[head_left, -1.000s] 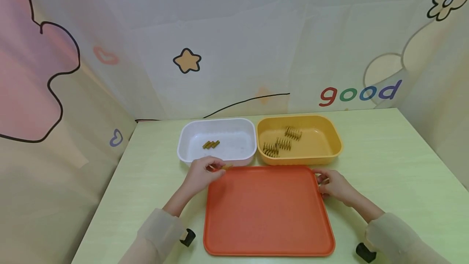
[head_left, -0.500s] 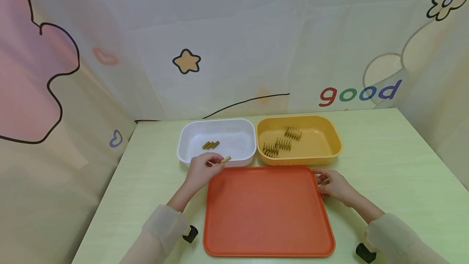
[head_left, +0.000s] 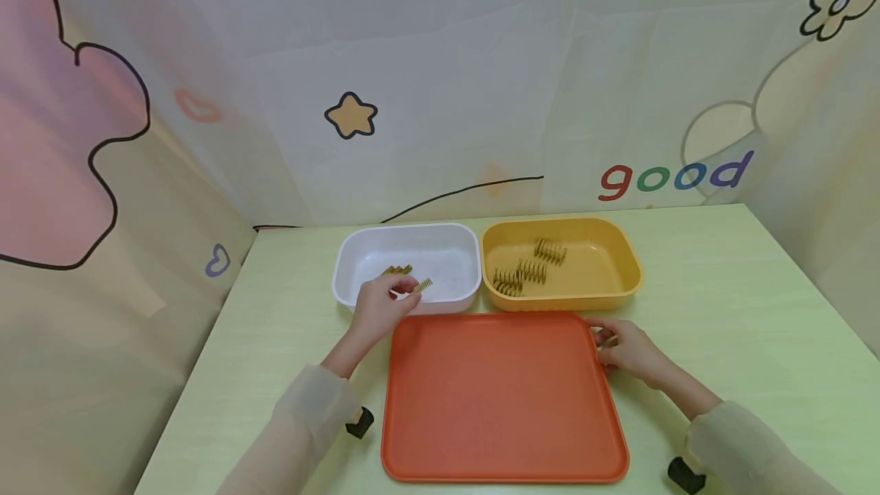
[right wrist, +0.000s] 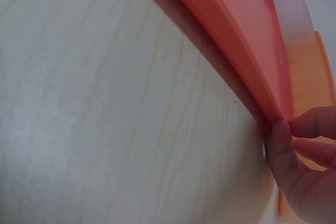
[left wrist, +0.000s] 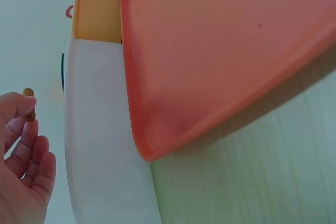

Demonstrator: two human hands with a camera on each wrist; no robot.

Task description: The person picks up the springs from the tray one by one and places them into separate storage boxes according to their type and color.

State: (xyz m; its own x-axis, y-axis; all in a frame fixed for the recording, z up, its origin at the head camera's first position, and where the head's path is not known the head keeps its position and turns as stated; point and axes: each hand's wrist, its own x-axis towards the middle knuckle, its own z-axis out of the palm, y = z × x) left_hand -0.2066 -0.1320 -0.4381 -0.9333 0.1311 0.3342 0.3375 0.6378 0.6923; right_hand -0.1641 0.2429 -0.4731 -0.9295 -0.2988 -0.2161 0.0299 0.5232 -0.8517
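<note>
Between thumb and fingertip my left hand [head_left: 381,308] pinches a small brass coil spring [head_left: 424,285], held over the front part of the white bin [head_left: 454,235]. The left wrist view shows the same spring [left wrist: 29,106] upright in the pinch, the other fingers loosely curled. Small tight springs [head_left: 397,269] lie in that bin, partly hidden behind my left hand. At the far right corner of the orange tray [head_left: 505,403], my right hand [head_left: 632,351] grips the rim; the right wrist view has thumb and forefinger [right wrist: 315,121] at the tray corner.
A yellow bin [head_left: 605,250] stands against the white bin's right side. It holds several larger, looser coil springs [head_left: 550,250]. Both bins sit directly behind the tray on the light green table [head_left: 742,312], with a printed cloth [head_left: 440,98] hanging behind.
My left hand has moved up and away with the spring, from the tray's far left corner to over the white bin. The right hand has stayed at the tray corner.
</note>
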